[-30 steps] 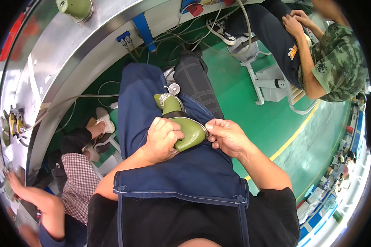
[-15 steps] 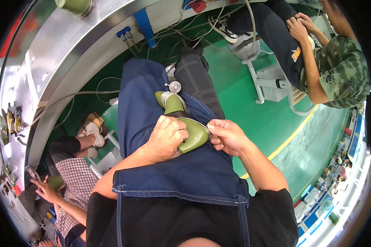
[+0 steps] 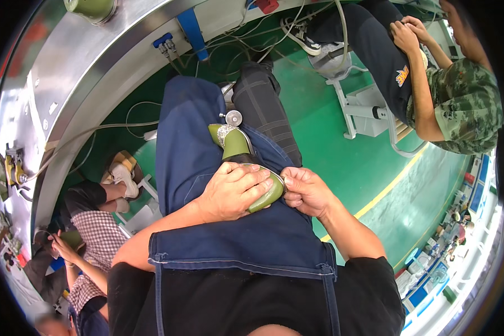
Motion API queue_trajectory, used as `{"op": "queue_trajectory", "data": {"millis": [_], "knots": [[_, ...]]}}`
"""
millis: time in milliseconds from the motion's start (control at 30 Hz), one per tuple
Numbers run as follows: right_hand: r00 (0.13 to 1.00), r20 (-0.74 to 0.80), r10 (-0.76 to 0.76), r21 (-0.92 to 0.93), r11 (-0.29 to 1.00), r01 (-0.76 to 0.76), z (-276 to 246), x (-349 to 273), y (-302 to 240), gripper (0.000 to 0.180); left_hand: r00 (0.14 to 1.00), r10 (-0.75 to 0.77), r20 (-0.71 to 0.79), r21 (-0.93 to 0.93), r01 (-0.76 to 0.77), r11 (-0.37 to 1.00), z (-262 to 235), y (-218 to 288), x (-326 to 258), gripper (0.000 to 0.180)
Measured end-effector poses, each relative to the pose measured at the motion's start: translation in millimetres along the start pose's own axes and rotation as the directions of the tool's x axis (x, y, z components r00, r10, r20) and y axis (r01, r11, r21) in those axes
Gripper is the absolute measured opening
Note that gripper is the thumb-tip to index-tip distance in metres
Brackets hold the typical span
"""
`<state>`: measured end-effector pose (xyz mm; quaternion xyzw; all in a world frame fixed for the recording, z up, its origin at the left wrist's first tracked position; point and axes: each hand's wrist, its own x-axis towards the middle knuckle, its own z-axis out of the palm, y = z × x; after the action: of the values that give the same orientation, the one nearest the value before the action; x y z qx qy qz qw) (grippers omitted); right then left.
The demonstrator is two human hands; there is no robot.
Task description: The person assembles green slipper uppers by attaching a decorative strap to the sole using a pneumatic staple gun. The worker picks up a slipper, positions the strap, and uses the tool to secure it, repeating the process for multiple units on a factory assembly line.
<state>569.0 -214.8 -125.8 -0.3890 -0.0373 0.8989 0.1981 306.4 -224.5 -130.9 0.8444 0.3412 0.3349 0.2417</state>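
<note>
A green shoe last lies across my lap, its rounded toe towards me. A dark band crosses its middle, and a pale thin edge runs along its right side. Near the far end there is a glittery silver band, with a round metal disc beside it. My left hand is wrapped over the toe part with its fingers laid across the top, hiding much of it. At the right rim of the toe, my right hand is closed in a pinch; what lies between thumb and fingers is too small to make out.
A metal-topped workbench curves along the left, with another green last on it. Cables and hoses run below. One person sits at the right; another sits at the lower left.
My left hand has spread its fingers further over the toe, covering more of it. My right hand stays at the rim, its fingers curled in more tightly.
</note>
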Motion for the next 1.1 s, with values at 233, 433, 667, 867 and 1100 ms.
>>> {"op": "queue_trajectory", "data": {"millis": [233,433,667,867,1100], "knots": [[0.986,-0.146,-0.085,-0.394,0.919,0.02,27.5,-7.3,-14.1,0.018,0.999,-0.008,-0.042,0.007,0.009,1.0,2.3,-4.4,-5.7,0.046],[0.966,-0.259,-0.001,-0.47,0.874,-0.125,34.2,-4.2,-29.7,0.024,0.999,0.029,-0.023,0.002,-0.029,1.0,5.9,-9.0,-6.9,0.054],[0.928,-0.328,0.179,-0.159,0.957,-0.241,36.6,-0.8,-33.5,0.023,1.0,0.012,-0.007,-0.031,-0.013,0.999,6.9,-10.6,-9.4,0.059],[0.954,-0.254,0.158,-0.115,0.975,-0.192,30.3,4.2,-27.3,0.02,1.0,-0.007,0.009,-0.042,0.007,0.999,5.1,-11.6,-10.4,0.06],[0.977,-0.182,0.109,-0.173,0.975,-0.141,24.4,8.5,-23.4,0.02,1.0,-0.002,0.002,0.0,0.002,1.0,6.2,-13.4,-12.6,0.053]]}}
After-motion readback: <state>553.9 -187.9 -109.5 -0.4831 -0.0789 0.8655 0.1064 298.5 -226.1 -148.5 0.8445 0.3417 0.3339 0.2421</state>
